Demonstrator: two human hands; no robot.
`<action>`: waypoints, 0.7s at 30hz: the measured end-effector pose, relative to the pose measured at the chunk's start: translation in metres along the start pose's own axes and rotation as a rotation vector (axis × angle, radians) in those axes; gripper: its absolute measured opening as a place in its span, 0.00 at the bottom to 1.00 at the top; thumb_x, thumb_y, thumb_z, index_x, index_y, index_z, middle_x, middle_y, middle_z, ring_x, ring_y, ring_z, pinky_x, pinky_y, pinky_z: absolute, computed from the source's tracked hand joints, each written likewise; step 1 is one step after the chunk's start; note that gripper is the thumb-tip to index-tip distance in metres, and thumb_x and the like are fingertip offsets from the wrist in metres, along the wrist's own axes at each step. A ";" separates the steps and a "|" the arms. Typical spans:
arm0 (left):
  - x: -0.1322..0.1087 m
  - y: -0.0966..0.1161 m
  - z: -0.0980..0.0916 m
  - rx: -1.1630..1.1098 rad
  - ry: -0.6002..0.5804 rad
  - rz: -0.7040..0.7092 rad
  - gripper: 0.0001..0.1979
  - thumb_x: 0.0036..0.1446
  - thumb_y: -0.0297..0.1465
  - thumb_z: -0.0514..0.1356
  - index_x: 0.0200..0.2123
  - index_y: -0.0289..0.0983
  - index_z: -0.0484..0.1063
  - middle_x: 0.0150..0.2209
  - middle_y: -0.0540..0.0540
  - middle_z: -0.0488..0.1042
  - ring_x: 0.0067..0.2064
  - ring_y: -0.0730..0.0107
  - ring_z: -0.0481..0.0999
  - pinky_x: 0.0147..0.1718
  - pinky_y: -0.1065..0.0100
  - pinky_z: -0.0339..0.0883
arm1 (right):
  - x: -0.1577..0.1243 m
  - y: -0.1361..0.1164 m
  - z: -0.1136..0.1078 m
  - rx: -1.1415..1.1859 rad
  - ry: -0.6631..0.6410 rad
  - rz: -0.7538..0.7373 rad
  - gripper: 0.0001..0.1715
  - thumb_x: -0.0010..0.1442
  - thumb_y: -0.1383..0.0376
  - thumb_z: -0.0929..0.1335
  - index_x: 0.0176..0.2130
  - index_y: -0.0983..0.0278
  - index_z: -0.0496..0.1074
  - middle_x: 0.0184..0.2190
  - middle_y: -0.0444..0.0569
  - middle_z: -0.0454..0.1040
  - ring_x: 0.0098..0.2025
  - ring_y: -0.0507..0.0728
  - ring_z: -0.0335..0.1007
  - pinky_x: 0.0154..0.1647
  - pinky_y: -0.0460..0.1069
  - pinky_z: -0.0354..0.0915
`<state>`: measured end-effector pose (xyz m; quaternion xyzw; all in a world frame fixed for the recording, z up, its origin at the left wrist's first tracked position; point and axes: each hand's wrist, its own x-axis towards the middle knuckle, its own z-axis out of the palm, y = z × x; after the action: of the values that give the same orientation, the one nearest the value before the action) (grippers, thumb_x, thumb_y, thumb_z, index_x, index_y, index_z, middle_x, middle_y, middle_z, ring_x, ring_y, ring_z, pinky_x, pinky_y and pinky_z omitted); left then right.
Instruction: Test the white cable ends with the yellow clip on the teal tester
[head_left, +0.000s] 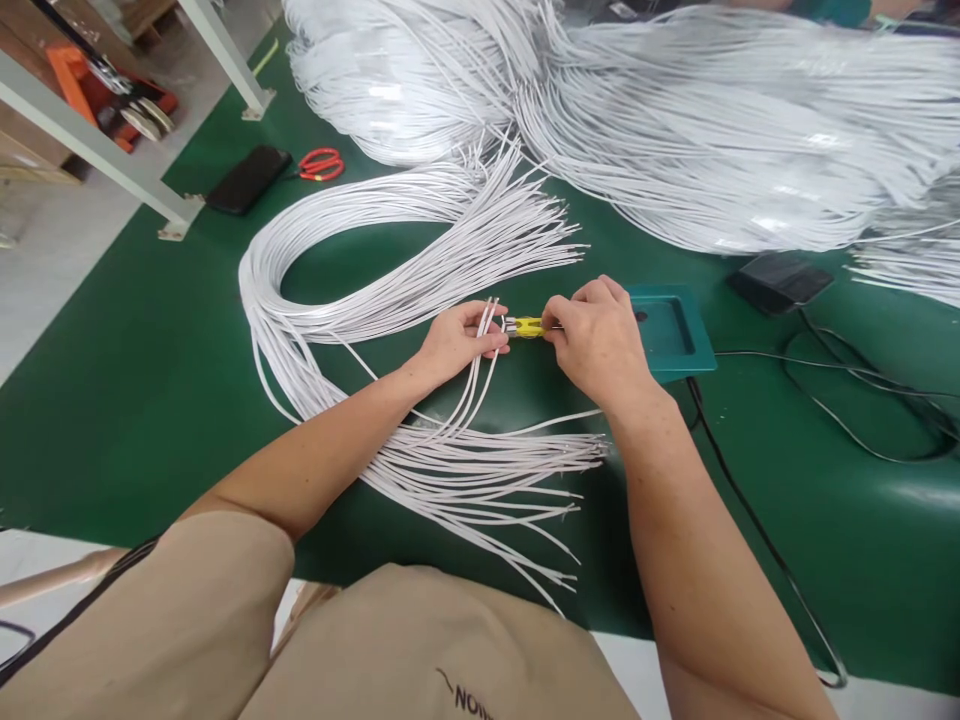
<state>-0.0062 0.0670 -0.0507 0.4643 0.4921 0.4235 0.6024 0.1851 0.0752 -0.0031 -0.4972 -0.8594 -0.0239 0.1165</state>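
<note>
My left hand (465, 335) is closed around a few white wires (472, 395), whose ends stick up past the fingers. Against its fingertips lies a small yellow piece (529, 327) with a shiny metal-looking left end; its exact kind is unclear. My right hand (600, 330) pinches at the right end of this piece, and its fingers hide part of it. Below my hands, a loose bundle of white wires (487, 460) spreads its ends to the right. Above, a looped bundle (360, 200) of the same wires curves across the green table (112, 420).
A teal tray-like box (701, 345) sits just beyond my right hand. Large heaps of white wire (712, 120) cover the back. Red-handled scissors (321, 164) and a black phone-like object (249, 180) lie back left. A black device (780, 283) and cables (862, 370) lie right.
</note>
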 end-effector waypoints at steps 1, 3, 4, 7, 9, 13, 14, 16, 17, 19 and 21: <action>0.000 0.000 0.001 0.010 0.003 0.001 0.21 0.45 0.25 0.68 0.45 0.31 0.71 0.29 0.50 0.74 0.30 0.70 0.80 0.29 0.73 0.73 | 0.000 0.000 0.001 -0.001 0.010 0.008 0.14 0.60 0.69 0.60 0.34 0.63 0.75 0.29 0.53 0.68 0.41 0.63 0.62 0.54 0.62 0.55; 0.001 -0.001 0.002 0.023 0.001 0.001 0.21 0.45 0.24 0.67 0.45 0.31 0.72 0.28 0.50 0.73 0.30 0.70 0.80 0.29 0.73 0.73 | 0.001 0.000 0.002 -0.003 0.021 0.017 0.15 0.60 0.70 0.60 0.34 0.63 0.75 0.28 0.53 0.67 0.41 0.62 0.61 0.55 0.61 0.56; 0.001 -0.002 0.002 0.031 0.002 0.004 0.21 0.45 0.24 0.67 0.45 0.31 0.72 0.28 0.50 0.73 0.30 0.70 0.80 0.29 0.73 0.73 | 0.002 0.000 0.003 -0.005 0.022 0.019 0.14 0.59 0.70 0.60 0.34 0.63 0.75 0.28 0.53 0.66 0.41 0.62 0.61 0.55 0.61 0.56; 0.001 -0.003 0.003 0.068 0.019 0.020 0.22 0.44 0.24 0.68 0.45 0.32 0.72 0.29 0.50 0.74 0.30 0.70 0.80 0.29 0.73 0.74 | 0.002 -0.001 0.002 -0.006 0.007 0.025 0.13 0.59 0.70 0.61 0.34 0.63 0.75 0.28 0.53 0.67 0.41 0.62 0.62 0.56 0.61 0.57; 0.000 -0.003 0.003 0.090 0.019 0.026 0.22 0.43 0.25 0.68 0.45 0.32 0.72 0.30 0.50 0.74 0.31 0.69 0.80 0.29 0.73 0.74 | 0.000 0.000 0.001 0.015 -0.001 0.029 0.12 0.60 0.68 0.62 0.35 0.63 0.75 0.28 0.53 0.69 0.42 0.62 0.63 0.59 0.64 0.54; -0.001 0.000 0.002 0.097 0.003 0.010 0.22 0.44 0.25 0.68 0.45 0.32 0.72 0.30 0.49 0.74 0.31 0.69 0.80 0.29 0.72 0.74 | -0.010 0.003 0.000 -0.005 0.116 0.154 0.15 0.62 0.65 0.62 0.46 0.65 0.73 0.46 0.57 0.74 0.57 0.67 0.60 0.65 0.72 0.38; -0.001 0.001 0.002 0.093 0.000 0.005 0.22 0.44 0.25 0.68 0.45 0.32 0.72 0.30 0.49 0.74 0.31 0.69 0.80 0.29 0.72 0.74 | -0.013 0.005 0.001 -0.034 0.157 0.216 0.18 0.63 0.64 0.61 0.50 0.66 0.71 0.53 0.59 0.72 0.60 0.68 0.57 0.64 0.74 0.37; -0.001 0.002 0.001 0.076 -0.005 -0.010 0.21 0.44 0.25 0.68 0.44 0.32 0.72 0.30 0.49 0.74 0.31 0.68 0.80 0.29 0.71 0.73 | -0.018 0.007 0.003 -0.079 0.199 0.314 0.23 0.65 0.63 0.59 0.57 0.67 0.65 0.61 0.62 0.64 0.65 0.71 0.52 0.62 0.76 0.38; -0.001 0.003 0.000 0.064 -0.006 -0.017 0.21 0.44 0.25 0.68 0.44 0.32 0.72 0.30 0.49 0.74 0.31 0.68 0.80 0.29 0.71 0.73 | -0.019 0.008 0.004 -0.084 0.202 0.335 0.25 0.66 0.63 0.58 0.59 0.68 0.63 0.62 0.64 0.62 0.66 0.71 0.50 0.62 0.76 0.39; -0.001 0.003 -0.002 0.039 -0.004 -0.029 0.20 0.44 0.25 0.68 0.43 0.32 0.71 0.29 0.50 0.74 0.31 0.68 0.80 0.29 0.71 0.73 | -0.021 0.010 0.007 -0.071 0.194 0.334 0.26 0.67 0.62 0.57 0.60 0.67 0.62 0.62 0.64 0.61 0.66 0.71 0.50 0.62 0.76 0.40; -0.001 0.003 -0.006 0.012 0.007 -0.036 0.21 0.43 0.25 0.68 0.43 0.31 0.71 0.29 0.51 0.73 0.31 0.68 0.80 0.29 0.71 0.72 | -0.020 0.010 0.009 -0.047 0.190 0.323 0.25 0.66 0.62 0.57 0.60 0.66 0.63 0.62 0.63 0.63 0.66 0.70 0.51 0.62 0.75 0.40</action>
<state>-0.0121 0.0674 -0.0480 0.4574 0.5051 0.4114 0.6053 0.2023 0.0646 -0.0168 -0.6269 -0.7526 -0.0719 0.1880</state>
